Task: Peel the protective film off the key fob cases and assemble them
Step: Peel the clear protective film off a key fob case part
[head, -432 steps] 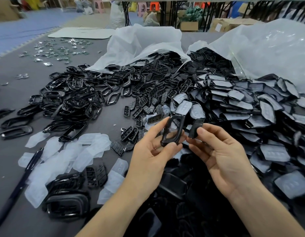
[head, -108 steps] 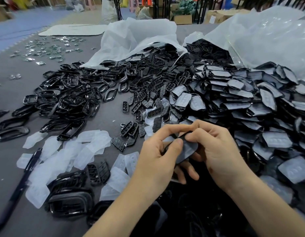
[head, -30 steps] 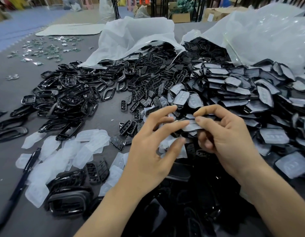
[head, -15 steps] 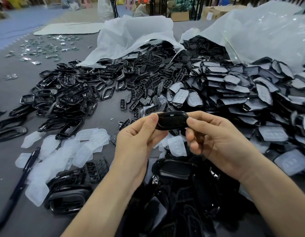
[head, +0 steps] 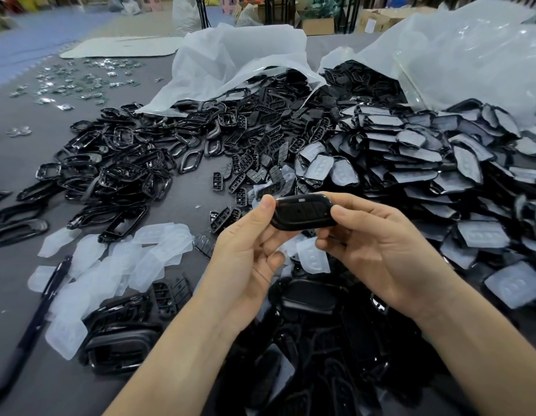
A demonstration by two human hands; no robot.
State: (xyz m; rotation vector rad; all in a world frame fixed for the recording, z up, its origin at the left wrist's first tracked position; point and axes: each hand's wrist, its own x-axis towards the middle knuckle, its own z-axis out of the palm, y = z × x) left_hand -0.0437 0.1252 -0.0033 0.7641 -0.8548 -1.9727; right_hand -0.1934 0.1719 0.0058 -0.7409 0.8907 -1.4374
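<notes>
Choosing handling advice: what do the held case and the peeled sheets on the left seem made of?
The key fob case: likely moulded black plastic, glossy; highlights run along its rim. The peeled films: probably thin frosted plastic, translucent; embossed button shapes show.

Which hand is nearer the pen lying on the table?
Left. The left hand is right of the pen, gripping the key fob case; the right hand grips its other end, farther right.

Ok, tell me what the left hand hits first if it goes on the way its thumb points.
Probably the loose button pads just beyond the key fob case the left hand pinches; it looks raised above the table, so depth is unclear.
</notes>
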